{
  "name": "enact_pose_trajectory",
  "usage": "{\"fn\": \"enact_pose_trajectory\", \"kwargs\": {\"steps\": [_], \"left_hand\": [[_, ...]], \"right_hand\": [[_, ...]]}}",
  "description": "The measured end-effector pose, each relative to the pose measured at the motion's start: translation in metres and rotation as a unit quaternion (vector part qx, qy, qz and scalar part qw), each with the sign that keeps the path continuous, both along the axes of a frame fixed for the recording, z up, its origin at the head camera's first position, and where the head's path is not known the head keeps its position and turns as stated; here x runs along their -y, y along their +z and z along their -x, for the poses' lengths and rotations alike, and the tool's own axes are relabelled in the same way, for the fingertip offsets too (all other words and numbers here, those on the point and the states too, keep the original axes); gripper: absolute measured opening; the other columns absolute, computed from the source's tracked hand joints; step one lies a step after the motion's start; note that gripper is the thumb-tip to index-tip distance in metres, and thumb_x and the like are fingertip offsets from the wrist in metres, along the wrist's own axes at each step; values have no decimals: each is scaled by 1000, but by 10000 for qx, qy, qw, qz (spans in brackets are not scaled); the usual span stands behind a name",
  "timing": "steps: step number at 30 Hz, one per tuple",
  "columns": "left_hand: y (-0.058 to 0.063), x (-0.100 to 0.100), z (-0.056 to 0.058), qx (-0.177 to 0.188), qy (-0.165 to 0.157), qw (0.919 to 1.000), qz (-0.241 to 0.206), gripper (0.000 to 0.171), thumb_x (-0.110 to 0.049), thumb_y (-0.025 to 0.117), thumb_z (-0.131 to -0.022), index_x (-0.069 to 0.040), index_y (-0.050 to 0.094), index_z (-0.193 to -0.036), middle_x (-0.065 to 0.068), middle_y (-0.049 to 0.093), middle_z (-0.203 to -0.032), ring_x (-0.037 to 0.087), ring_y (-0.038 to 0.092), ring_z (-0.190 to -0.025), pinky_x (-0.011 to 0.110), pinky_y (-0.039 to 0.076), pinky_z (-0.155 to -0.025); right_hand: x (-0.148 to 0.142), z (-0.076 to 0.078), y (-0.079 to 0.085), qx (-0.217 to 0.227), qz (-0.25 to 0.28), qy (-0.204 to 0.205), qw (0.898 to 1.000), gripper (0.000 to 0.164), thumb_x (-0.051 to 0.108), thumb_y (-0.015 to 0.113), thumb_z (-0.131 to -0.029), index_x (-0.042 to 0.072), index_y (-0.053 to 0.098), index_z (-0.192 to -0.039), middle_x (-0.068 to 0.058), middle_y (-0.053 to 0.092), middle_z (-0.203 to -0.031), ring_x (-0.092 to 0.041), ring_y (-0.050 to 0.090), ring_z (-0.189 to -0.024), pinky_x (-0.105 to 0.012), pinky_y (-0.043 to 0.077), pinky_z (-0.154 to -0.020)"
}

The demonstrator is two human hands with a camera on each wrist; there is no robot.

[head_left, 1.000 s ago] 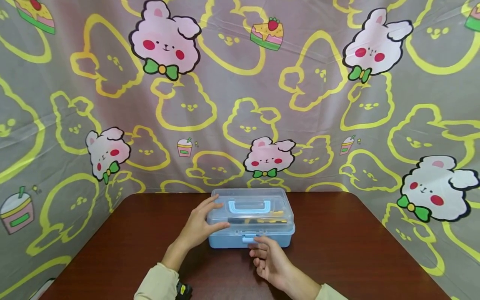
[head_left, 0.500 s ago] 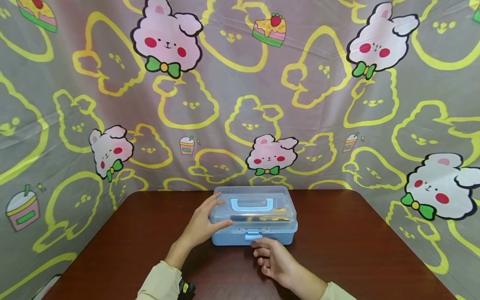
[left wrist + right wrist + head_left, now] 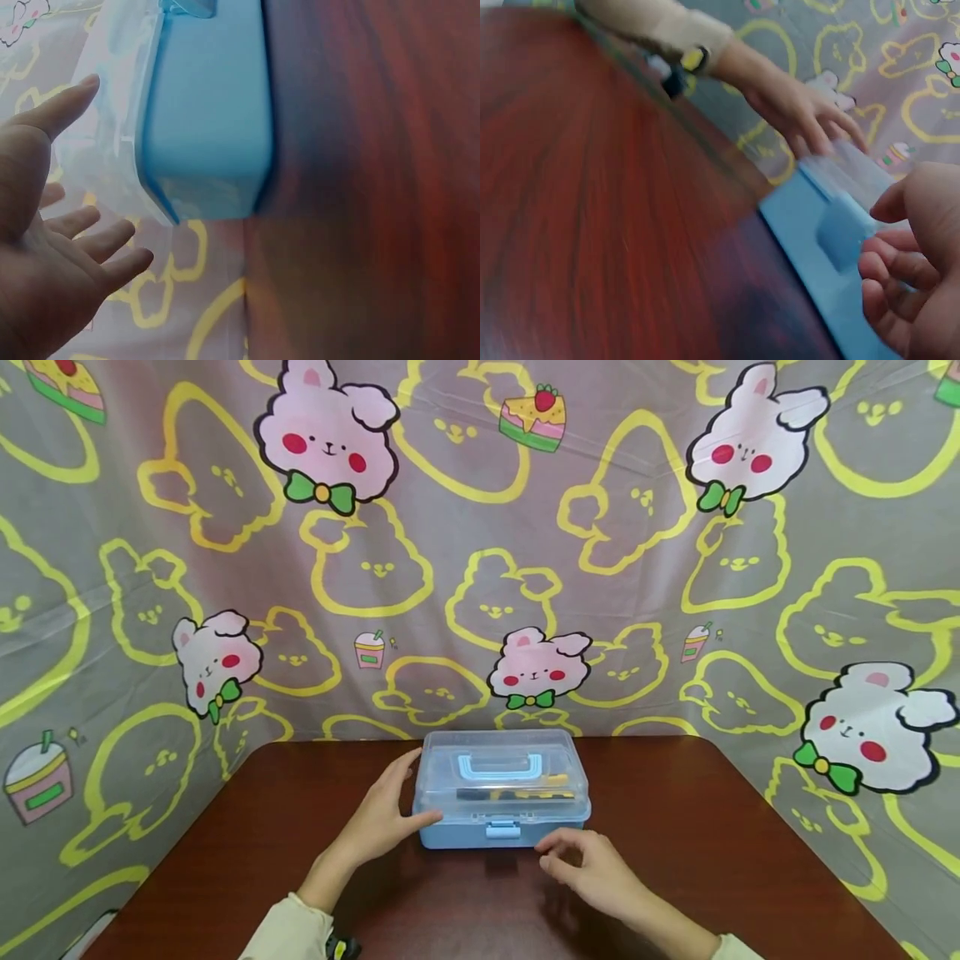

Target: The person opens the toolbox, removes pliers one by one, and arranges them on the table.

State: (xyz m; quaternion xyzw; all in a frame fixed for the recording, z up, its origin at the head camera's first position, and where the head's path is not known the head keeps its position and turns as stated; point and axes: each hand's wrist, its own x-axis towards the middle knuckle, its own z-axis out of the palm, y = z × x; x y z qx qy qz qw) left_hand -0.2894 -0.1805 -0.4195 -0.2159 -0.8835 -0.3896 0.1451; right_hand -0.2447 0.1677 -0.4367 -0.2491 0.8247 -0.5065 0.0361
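A storage box [image 3: 457, 837] with a light blue base stands on the table, its clear lid [image 3: 442, 760] down over the base. A light blue carry handle [image 3: 500, 774] lies on the lid, and a blue latch [image 3: 502, 832] sits at the middle of the front. Yellow and dark items [image 3: 536, 794] show through the lid. My left hand [image 3: 375, 818] is beside the box's left end, fingers spread, holding nothing; the left wrist view shows its palm [image 3: 49, 289] facing the box. My right hand [image 3: 592, 868] hovers at the front right, fingers loosely bent, holding nothing.
The box rests toward the back of a dark reddish-brown wooden table [image 3: 675, 827]. A grey cloth [image 3: 630, 602] printed with cartoon rabbits hangs behind the table and along both sides. A black band [image 3: 342, 947] with a yellow mark shows at the left sleeve.
My right hand has moved right, away from the latch. My left hand has drawn back left from the lid. The box stays in place with its lid down.
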Motion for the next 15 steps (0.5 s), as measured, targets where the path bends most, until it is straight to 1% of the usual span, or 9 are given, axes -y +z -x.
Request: {"fn": "enact_pose_trajectory", "kwargs": {"steps": [2,3,4,5,7,9,11,13,15], "left_hand": [[-2,5,-2,207,62,9997,-58,103,-41,88,-84,-5,29,-161,19,36,-160,42,43,-139,59,41,-106],[-3,7,-2,324,87,9994,-83,104,-42,87,-85,-4,28,-161,20,36,-160,43,44,-139,60,41,-106],[-4,9,-3,430,110,9990,-100,104,-42,87,-85,-3,28,-161,21,37,-160,44,44,-139,60,41,-106],[-5,10,-4,532,131,9984,-105,104,-43,86,-86,-1,28,-161,23,37,-159,44,44,-139,60,41,-106],[-8,13,-5,679,201,9975,-65,103,-45,85,-86,1,30,-160,25,40,-157,45,46,-137,61,41,-106],[-10,14,-5,766,279,9967,18,103,-47,85,-86,3,33,-158,26,42,-156,44,45,-138,61,40,-107],[-11,14,-5,813,316,9961,101,102,-48,85,-85,5,36,-156,26,43,-155,44,43,-140,61,38,-108],[-13,12,-5,848,308,9958,183,100,-49,85,-85,7,39,-154,26,44,-154,43,41,-141,60,35,-110],[-16,9,-3,884,226,9955,241,97,-48,83,-87,8,41,-153,25,45,-154,42,39,-143,60,33,-112]], "right_hand": [[-10,3,2,-755,-264,-223,9965,14,15,72,-98,7,75,-109,4,70,-84,-10,61,-75,-30,50,-65],[-15,4,2,-1040,-327,-363,9934,12,15,73,-98,8,76,-108,6,70,-84,-8,61,-74,-29,50,-65],[-19,6,3,-1260,-350,-517,9901,11,14,74,-97,9,76,-106,8,70,-82,-8,60,-72,-29,50,-64],[-23,8,3,-1398,-323,-683,9873,9,13,75,-96,10,76,-104,8,69,-81,-8,60,-69,-29,50,-62],[-30,12,4,-1613,-270,-1140,9799,7,13,78,-93,12,77,-100,10,67,-77,-8,59,-66,-28,50,-59],[-34,17,4,-1559,-200,-1673,9733,9,15,81,-91,13,76,-98,10,64,-75,-9,58,-66,-28,48,-60],[-37,23,4,-1234,-53,-2078,9703,19,20,84,-88,10,75,-102,5,63,-76,-12,59,-69,-28,48,-63],[-39,29,2,-757,26,-2263,9711,37,26,86,-87,7,71,-115,0,64,-85,-15,59,-74,-29,48,-63],[-40,36,-2,-227,62,-2176,9758,58,30,87,-86,6,63,-133,-4,65,-98,-17,60,-80,-29,49,-62]]}}
